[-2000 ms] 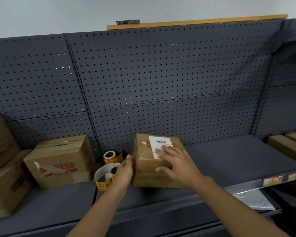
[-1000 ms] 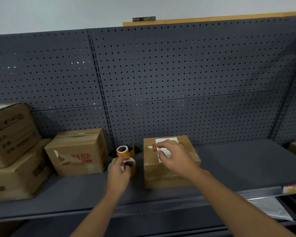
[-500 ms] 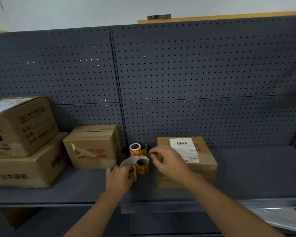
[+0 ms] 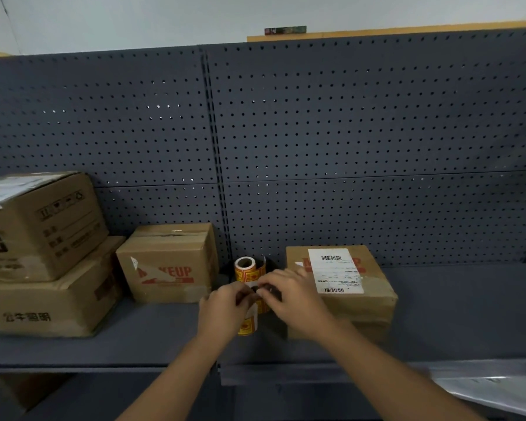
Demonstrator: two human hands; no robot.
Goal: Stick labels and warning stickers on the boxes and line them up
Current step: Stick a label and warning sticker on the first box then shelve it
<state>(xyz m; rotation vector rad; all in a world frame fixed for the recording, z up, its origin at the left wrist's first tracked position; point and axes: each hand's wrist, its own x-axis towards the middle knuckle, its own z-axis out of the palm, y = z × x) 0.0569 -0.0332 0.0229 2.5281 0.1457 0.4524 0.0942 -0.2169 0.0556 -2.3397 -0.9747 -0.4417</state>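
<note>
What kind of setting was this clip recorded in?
Probably a stockroom or shop packing area. Dark pegboard-backed shelving holds cardboard boxes, one box carries a barcoded shipping label, and a roll of warning stickers stands between them.

- Cardboard boxes: four. Three left of the hands: stacked pair (image 4: 40, 226) (image 4: 49, 302), "MAKEUP" box (image 4: 167, 262). One right, labelled box (image 4: 340, 284).
- Sticker rolls: two; one behind the hands (image 4: 246, 268), one between them (image 4: 249, 322).
- Shipping labels: one (image 4: 334, 270).
- Hands: two (image 4: 222, 311) (image 4: 295, 299).
</note>
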